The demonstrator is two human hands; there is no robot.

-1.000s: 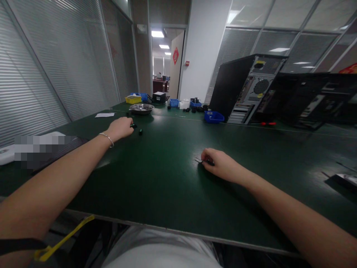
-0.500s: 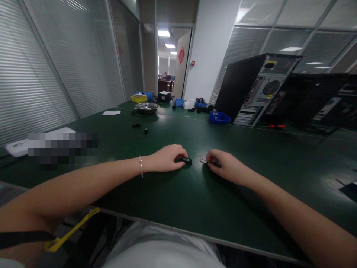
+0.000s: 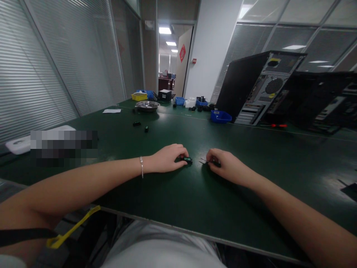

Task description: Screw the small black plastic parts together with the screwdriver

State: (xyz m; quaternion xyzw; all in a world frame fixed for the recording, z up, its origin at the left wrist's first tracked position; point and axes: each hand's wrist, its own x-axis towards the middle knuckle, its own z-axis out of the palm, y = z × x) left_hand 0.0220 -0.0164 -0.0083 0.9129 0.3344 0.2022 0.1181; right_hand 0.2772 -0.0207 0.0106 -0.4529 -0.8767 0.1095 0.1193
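Metal tweezers point(image 3: 205, 160) crosswise, tips leftward

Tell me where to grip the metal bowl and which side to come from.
Likely best: pinch the metal bowl by its right rim, coming from the near side. It sits upright, wide and shallow, with its rim showing; a yellow tray and a black box stand beyond it, and a small dark item lies by its left.

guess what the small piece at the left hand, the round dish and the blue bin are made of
Small piece: perhaps black plastic, green on top; too small to judge the finish. Round dish: likely polished metal, from its silvery reflections. Blue bin: probably moulded plastic, smooth and evenly coloured.
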